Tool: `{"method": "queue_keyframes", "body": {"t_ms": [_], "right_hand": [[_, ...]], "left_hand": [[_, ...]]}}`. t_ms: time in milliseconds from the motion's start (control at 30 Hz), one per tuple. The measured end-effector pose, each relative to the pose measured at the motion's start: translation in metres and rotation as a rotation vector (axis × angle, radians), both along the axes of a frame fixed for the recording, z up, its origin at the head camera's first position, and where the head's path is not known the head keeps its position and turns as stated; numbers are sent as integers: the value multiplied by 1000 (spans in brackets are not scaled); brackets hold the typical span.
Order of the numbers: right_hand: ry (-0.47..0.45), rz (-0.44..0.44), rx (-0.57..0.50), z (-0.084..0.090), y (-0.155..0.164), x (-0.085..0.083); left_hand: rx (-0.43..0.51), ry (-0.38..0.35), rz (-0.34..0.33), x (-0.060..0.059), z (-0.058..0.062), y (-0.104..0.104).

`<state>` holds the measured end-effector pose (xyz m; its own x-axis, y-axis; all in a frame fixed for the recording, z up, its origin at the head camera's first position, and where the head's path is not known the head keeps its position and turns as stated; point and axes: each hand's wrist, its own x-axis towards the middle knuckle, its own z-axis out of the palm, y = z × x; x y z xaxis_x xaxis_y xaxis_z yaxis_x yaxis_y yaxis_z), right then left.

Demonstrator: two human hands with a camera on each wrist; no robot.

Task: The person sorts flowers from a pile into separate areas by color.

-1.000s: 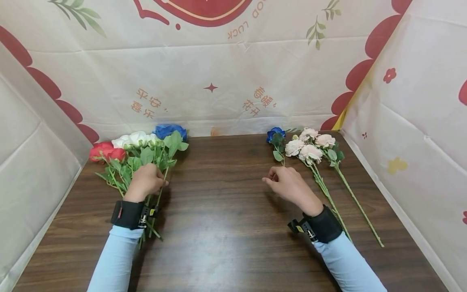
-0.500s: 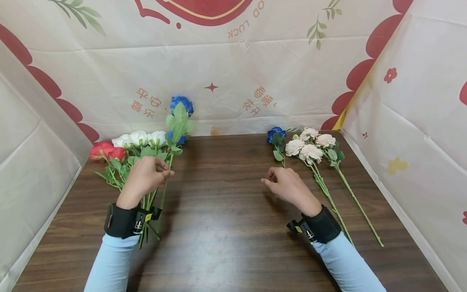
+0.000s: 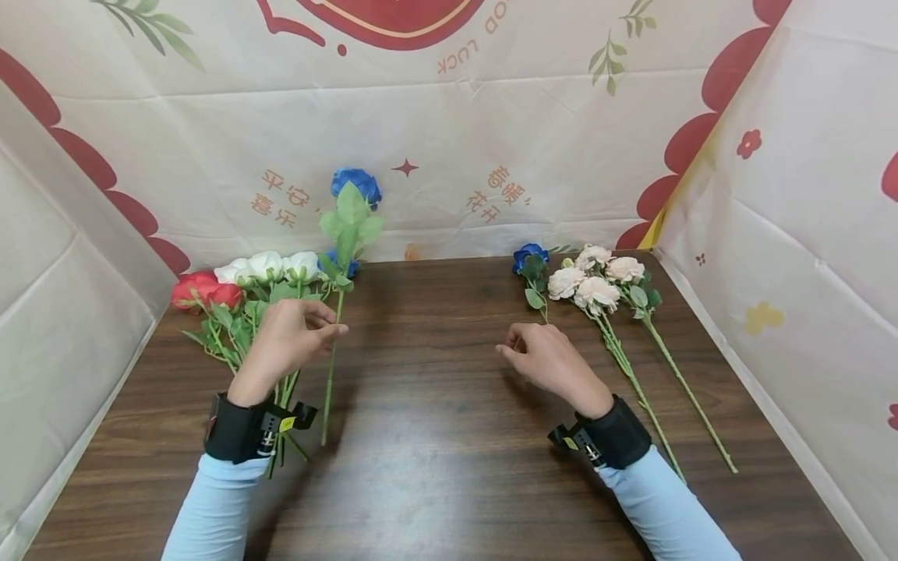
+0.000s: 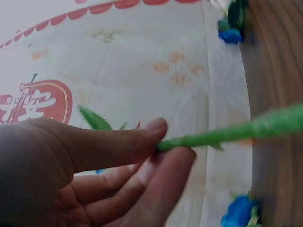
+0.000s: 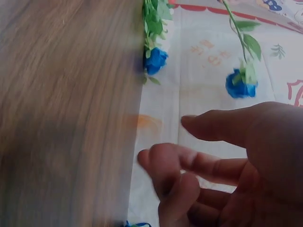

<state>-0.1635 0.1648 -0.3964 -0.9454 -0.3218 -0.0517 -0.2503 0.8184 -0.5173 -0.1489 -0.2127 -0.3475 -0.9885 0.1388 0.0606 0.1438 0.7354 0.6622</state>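
Blue rose (image 3: 356, 185) on slim green stem, pinched by left hand (image 3: 289, 335).

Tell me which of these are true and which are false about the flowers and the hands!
1. The left hand pinches the stem of a blue rose. True.
2. That blue rose lies flat on the table. False: its bloom is lifted above the table, in front of the back wall.
3. The right hand holds a pink flower. False: it holds nothing; the pale pink roses lie beside it.
4. Red roses lie at the far left of the table. True.
5. Another small blue rose lies by the pale pink roses. True.
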Motion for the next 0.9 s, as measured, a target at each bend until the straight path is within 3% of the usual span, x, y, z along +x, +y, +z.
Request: {"method": "queue_keyframes", "body": {"t_ms": [333,567,700,900], "right_hand": [[130,138,-179,5,-24,16],[-24,219,-543,14,-42,36],[-39,239,-699,16,-50,45],[-9,191,-814,14,-55,50]], "left_hand": [[330,-116,-168,9,-12,48],[493,-204,-333,27,-24,88],[553,-174,-382,36,-27,105],[613,-111,-402,43,-28,116]]}}
